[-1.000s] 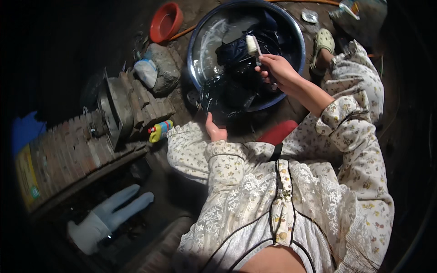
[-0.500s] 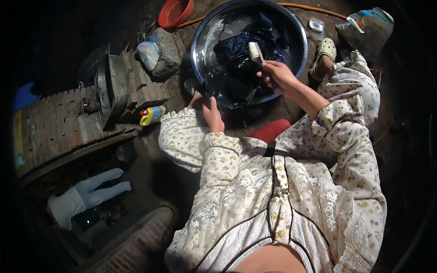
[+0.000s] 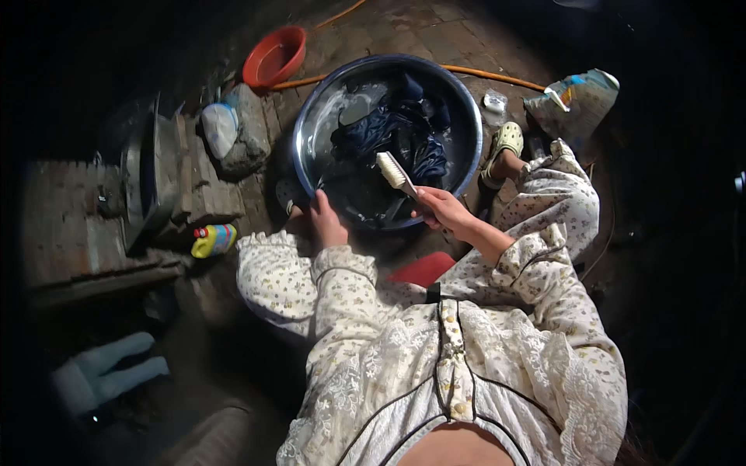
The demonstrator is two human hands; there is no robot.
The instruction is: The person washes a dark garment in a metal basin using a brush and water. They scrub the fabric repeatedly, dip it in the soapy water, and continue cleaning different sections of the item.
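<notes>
My right hand (image 3: 444, 211) is closed round the handle of a scrubbing brush (image 3: 392, 171), its pale bristles raised above the basin. Below it, a wide metal basin (image 3: 474, 116) holds dark water and a soaked dark blue garment (image 3: 373, 130). At the basin's near left rim is my left hand (image 3: 329, 224), its fingers closed at the edge of the dark wet cloth; the fingertips are partly hidden. Part of the garment lies spread below the brush, and glare and shadow blur its outline.
A red bowl (image 3: 275, 56) and an orange hose (image 3: 497, 75) lie beyond the basin. At left are a stone with a white bag (image 3: 220, 128) and a yellow bottle (image 3: 214, 241). A sack (image 3: 579, 105) stands at right. Another person's legs (image 3: 116, 365) show at lower left.
The view has shifted, so the basin appears lower and further left. My right hand still holds the brush, which is now turned with its bristles more to the left. The cloth by my left hand sits lower.
</notes>
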